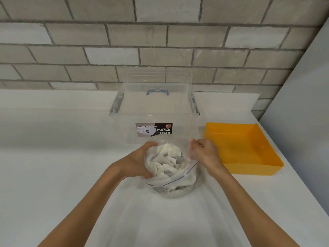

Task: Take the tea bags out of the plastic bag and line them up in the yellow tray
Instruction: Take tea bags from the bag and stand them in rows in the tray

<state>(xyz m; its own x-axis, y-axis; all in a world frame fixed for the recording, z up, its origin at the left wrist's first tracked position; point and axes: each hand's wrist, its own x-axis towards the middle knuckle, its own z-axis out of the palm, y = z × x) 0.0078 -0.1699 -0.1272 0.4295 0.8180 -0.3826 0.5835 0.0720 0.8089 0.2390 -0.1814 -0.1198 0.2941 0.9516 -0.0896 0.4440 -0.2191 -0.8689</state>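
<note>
A clear zip plastic bag full of white tea bags sits on the white counter in front of me. My left hand grips the bag's left side, fingers curled round the plastic. On the bag's right edge, near the mouth, my right hand pinches the plastic. The yellow tray lies just right of my right hand, and nothing shows inside it.
A clear storage box with a "CASA BOX" label and a blue-handled lid stands directly behind the bag. A grey brick wall runs along the back, and a pale wall panel closes the right side. The white counter stretches left.
</note>
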